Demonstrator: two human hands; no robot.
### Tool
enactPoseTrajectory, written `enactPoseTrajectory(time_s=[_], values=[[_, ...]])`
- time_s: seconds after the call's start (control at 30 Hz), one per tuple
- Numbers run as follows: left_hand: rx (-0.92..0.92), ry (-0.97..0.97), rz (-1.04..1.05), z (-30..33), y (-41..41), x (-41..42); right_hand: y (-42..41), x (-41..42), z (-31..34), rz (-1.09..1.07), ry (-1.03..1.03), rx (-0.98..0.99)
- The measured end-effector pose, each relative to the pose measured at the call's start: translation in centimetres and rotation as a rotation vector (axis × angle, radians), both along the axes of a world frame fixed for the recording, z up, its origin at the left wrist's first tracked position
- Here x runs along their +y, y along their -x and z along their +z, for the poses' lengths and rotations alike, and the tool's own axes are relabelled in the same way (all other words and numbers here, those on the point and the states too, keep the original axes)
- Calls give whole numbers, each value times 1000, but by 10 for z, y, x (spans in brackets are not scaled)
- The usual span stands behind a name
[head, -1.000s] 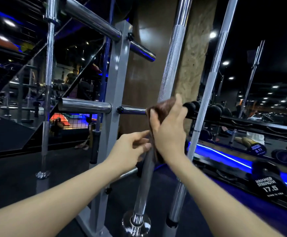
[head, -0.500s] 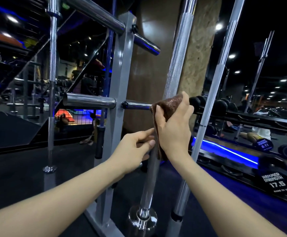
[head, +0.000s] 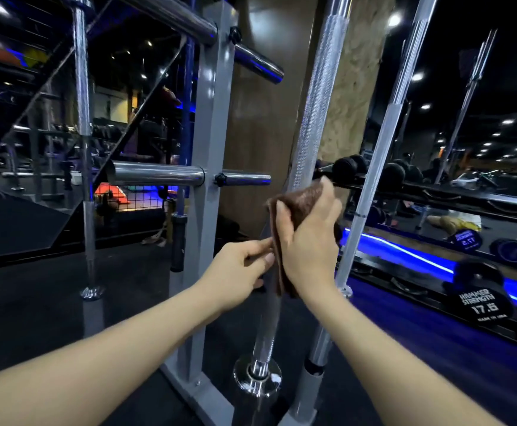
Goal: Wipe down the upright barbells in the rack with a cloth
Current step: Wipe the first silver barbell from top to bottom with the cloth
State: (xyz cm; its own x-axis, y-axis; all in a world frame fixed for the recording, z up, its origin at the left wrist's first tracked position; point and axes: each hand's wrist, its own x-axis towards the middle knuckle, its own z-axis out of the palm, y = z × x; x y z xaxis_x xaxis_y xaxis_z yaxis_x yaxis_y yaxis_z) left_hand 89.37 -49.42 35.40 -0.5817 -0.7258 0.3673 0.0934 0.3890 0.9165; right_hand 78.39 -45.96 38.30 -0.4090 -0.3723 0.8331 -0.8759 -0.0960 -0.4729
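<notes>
Gripping cloth [head: 297,207], apparently around barbell [head: 315,118]: right hand [head: 309,241].

- The barbell [head: 312,124] runs out past the top edge, and behind the brown cloth [head: 297,207] its shaft is hidden.
- The right hand [head: 308,241] covers most of that cloth; its fingers beyond the barbell are out of sight.
- Below the cloth, the barbell's shaft is blurred.
- The left hand [head: 238,272] has its fingertips tucked at the cloth's edge; whether they touch the barbell cannot be told.
</notes>
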Motion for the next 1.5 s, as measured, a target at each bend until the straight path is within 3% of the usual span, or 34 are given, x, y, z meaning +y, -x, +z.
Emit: enactPoseTrajectory(time_s=[0.13, 0.4, 0.53, 0.67, 0.9, 1.03, 1.2, 1.4, 1.5], values=[[-54, -40, -15, -8, -6, 2, -6, 14, -36, 19, -139, -44], [-61, -91, -17, -12, -9, 1, -4, 1, 29, -95, -24, -13], [-13, -100, -27, -20, -7, -3, -7, -1, -13, -63, -7, -70], [-49, -161, -23, -33, -8, 2, -14, 21, -67, -19, -231, -86], [-37, -212, 11, -30, -4, 0, -6, 1, 28, -138, -36, -28], [-21, -225, -12, -38, -4, -3, -5, 5, -32, -63, -60, -63], [-12, -276, -16, -50, -6, 2, -8, 28, -93, 8, -346, -122], [-49, -260, 5, -50, -5, -2, -5, 5, 2, -21, -54, -89], [-42, -248, -17, -52, -6, -4, -5, 6, -18, -11, -71, -40]])
